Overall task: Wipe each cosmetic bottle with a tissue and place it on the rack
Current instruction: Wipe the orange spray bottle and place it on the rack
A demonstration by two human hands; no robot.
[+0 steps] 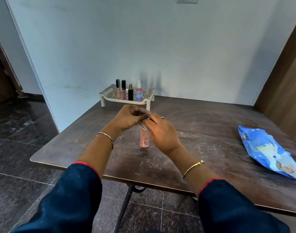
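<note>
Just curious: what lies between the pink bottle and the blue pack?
Head view: right hand beside the pink bottle, then bare table until the blue pack.

Even, soft daylight, faint shadows behind the rack [127, 95], motion-blurred hands, wide-angle bending at edges

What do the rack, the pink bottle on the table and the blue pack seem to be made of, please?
The rack looks like cream moulded plastic, given its perforated shelf and slotted side. The pink bottle is clear plastic or glass, hard to say which; pink liquid shows through. The blue pack seems soft, glossy plastic film: creased and shiny.
</note>
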